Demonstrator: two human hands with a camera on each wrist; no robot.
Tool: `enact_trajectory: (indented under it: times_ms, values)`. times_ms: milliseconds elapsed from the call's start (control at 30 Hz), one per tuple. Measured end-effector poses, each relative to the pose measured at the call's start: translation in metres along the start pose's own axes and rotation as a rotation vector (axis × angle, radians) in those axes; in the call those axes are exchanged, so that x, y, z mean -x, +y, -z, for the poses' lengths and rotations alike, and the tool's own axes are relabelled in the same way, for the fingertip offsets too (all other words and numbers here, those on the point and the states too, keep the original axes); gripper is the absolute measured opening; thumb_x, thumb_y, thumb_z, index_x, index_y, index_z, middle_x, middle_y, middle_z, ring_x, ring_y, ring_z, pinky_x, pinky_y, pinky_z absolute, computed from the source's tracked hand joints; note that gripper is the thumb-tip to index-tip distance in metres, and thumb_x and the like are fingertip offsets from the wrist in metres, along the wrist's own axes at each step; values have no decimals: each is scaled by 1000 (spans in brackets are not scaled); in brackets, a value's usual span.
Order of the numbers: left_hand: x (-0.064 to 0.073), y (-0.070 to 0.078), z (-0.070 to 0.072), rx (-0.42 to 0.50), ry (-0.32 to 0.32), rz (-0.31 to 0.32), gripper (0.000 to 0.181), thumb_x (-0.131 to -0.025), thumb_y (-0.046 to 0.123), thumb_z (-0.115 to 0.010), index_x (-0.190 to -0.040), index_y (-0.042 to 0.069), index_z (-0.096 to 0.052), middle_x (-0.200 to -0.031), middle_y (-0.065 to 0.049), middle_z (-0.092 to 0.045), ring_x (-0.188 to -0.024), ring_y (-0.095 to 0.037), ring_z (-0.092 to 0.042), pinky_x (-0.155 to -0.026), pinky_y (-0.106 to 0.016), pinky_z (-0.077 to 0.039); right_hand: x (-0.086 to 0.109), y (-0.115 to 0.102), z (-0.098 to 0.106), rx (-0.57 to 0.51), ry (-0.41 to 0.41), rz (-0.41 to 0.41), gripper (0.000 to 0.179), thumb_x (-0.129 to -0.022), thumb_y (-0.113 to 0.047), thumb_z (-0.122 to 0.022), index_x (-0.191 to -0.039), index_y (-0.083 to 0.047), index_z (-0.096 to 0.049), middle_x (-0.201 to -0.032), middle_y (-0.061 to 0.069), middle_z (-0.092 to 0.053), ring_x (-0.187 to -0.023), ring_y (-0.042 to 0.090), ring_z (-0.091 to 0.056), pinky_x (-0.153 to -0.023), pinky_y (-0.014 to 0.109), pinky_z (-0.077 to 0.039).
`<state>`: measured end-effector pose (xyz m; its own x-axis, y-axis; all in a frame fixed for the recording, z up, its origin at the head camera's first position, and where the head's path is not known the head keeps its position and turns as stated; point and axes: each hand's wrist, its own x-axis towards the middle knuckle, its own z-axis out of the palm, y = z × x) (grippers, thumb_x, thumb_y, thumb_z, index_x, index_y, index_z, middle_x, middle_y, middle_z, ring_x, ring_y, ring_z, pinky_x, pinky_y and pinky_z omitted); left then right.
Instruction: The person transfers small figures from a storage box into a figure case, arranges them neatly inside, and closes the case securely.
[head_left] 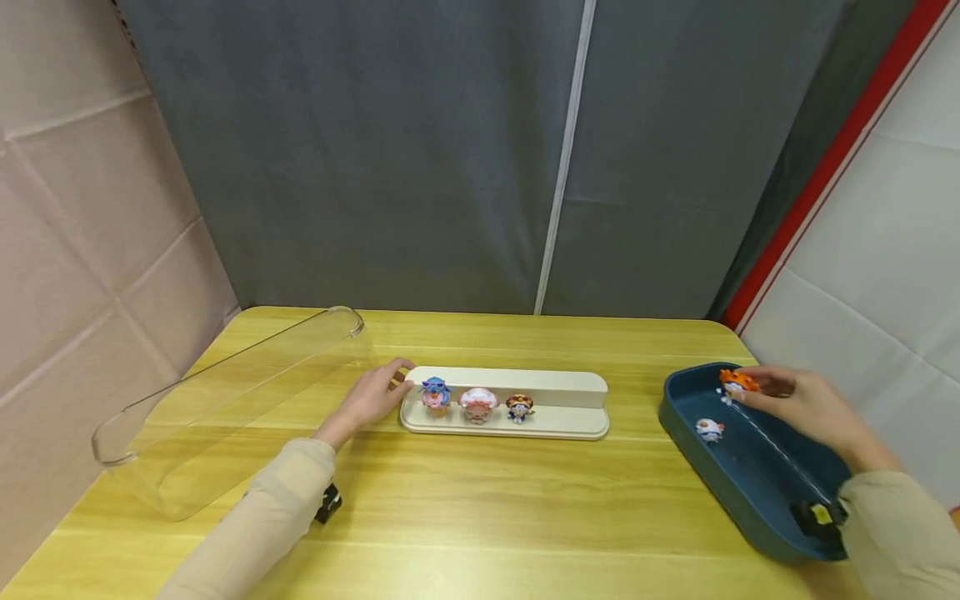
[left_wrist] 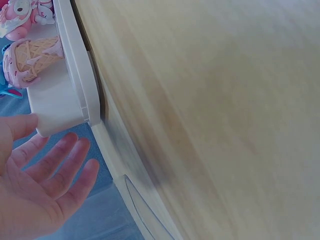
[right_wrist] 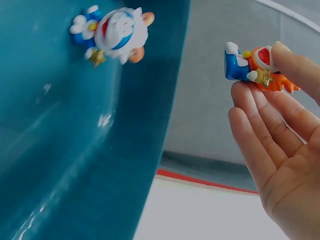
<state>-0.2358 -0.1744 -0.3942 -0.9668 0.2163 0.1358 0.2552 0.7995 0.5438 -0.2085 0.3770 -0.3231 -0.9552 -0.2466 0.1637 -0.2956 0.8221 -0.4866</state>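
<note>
My right hand pinches a small figurine with an orange head between thumb and fingers, above the far end of a dark blue tray. In the right wrist view that orange-headed figurine wears blue and has a gold star. A white-headed figurine lies inside the tray. My left hand rests at the left end of a cream stepped display stand; the left wrist view shows loosely extended fingers at its corner. On the stand are a blue-and-pink ice-cream-cone figurine, a pink-and-white figurine and a brown-hatted one.
A clear plastic cover lies at an angle on the wooden table, left of the stand. A grey curtain hangs behind the table, with pale side panels at left and right.
</note>
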Motion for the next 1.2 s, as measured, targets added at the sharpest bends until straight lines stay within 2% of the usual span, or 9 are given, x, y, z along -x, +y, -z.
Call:
enact_trajectory:
  times_ms: [400,600,800,1033,1200]
  values:
    - [1,1,1,3,-4,-2,28,-90,17,-53,-115,6,-52,-100,-15,-59,-85,-27,-58,-74,-44,-45,-15,-37,0,-24,-11,23,46,-82,-29,-63,-115,2,-55,-95,14,-61,-75,-2,-52,-61,19,-45]
    - [1,0,1,-4,-5,-7,29,-90,18,-53,-116,7,-51,-100,-15,-59,-85,-27,-59,-74,-43,-45,-24,-53,-5,-37,-35,53,47,-83,-30,-61,-118,0,-53,-99,14,-60,-81,10,-56,-63,21,-46]
    - [1,0,1,-9,-5,-11,29,-90,18,-53,-116,7,-51,-100,-15,-59,-85,-27,-58,-74,-44,-45,-35,-66,-14,-75,-62,79,46,-83,-33,-60,-119,-4,-54,-101,11,-59,-85,21,-56,-65,25,-47]
    - [0,0,1,-6,-6,0,28,-90,19,-53,-116,8,-52,-100,-15,-59,-85,-27,-59,-74,-43,-45,-46,-85,-26,-160,-94,132,44,-83,-27,-62,-118,-2,-54,-102,14,-59,-85,23,-57,-64,26,-49]
    - [0,0,1,-3,-7,0,28,-90,19,-53,-116,8,-52,-100,-15,-59,-85,-26,-59,-74,-43,-45,-54,-94,-37,-182,-134,147,45,-83,-30,-61,-118,-2,-54,-103,13,-59,-87,23,-57,-68,28,-49]
